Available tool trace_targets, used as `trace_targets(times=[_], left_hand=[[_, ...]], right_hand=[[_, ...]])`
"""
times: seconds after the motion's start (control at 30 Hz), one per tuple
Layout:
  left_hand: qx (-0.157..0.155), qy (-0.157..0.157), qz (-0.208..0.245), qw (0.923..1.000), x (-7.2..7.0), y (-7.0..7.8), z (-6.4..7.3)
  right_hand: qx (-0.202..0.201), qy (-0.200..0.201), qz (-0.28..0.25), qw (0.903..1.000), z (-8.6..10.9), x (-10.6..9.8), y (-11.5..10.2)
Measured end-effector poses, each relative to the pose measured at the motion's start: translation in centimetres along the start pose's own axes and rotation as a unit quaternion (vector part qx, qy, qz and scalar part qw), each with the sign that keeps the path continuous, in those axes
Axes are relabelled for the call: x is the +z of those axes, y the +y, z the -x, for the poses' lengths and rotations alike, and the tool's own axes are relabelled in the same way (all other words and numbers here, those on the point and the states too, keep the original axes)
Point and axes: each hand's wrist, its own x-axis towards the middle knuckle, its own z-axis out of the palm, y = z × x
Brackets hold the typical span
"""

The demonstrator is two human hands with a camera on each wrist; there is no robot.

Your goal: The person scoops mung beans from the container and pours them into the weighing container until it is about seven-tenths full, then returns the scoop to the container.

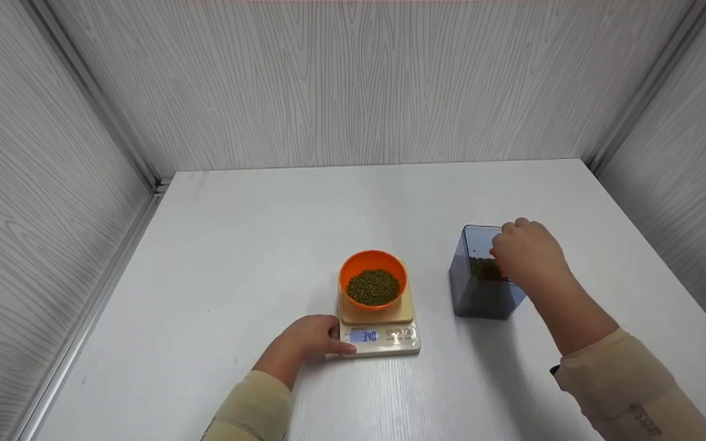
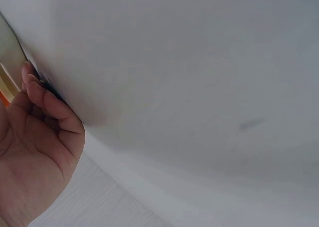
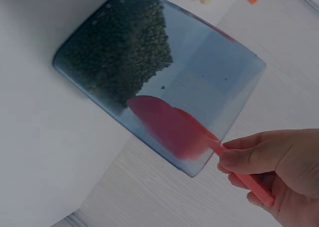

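Observation:
A kitchen scale, its display reading 340, lies in the middle of the table. On its platform stands an orange bowl holding small green beans. My left hand grips the scale's front left corner, thumb along the front and fingers at the side. To the right stands a tall bluish see-through container with more green beans at its bottom. My right hand holds a red scoop by its handle. The scoop's blade is inside the container, its tip close to the beans.
The white table has a pale wood-grain panel behind it. Similar panels rise at the left and right. A gap of bare table lies between the scale and the container.

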Motion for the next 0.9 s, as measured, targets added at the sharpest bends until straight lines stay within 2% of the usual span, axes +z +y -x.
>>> trace_targets(times=[0.2,0.3,0.6,0.7,0.9], left_hand=[[-0.003,0.000,-0.002,1.0000,0.1,0.1,0.0],[-0.004,-0.001,-0.001,1.0000,0.1,0.2,0.0],[0.000,0.004,-0.004,1.0000,0.1,0.1,0.0],[0.009,0.006,-0.007,0.9999,0.1,0.0,0.0],[0.017,0.009,-0.013,0.9997,0.0,-0.1,0.1]], right_hand=[[-0.031,-0.015,0.039,0.9986,-0.6,1.5,0.2],[-0.044,-0.030,0.027,0.9982,-0.7,2.0,0.5],[-0.072,-0.079,-0.063,0.9923,-0.7,1.9,1.5],[-0.072,-0.098,-0.106,0.9868,-0.6,1.7,1.8],[-0.054,-0.120,-0.204,0.9701,-0.6,1.5,2.2]])
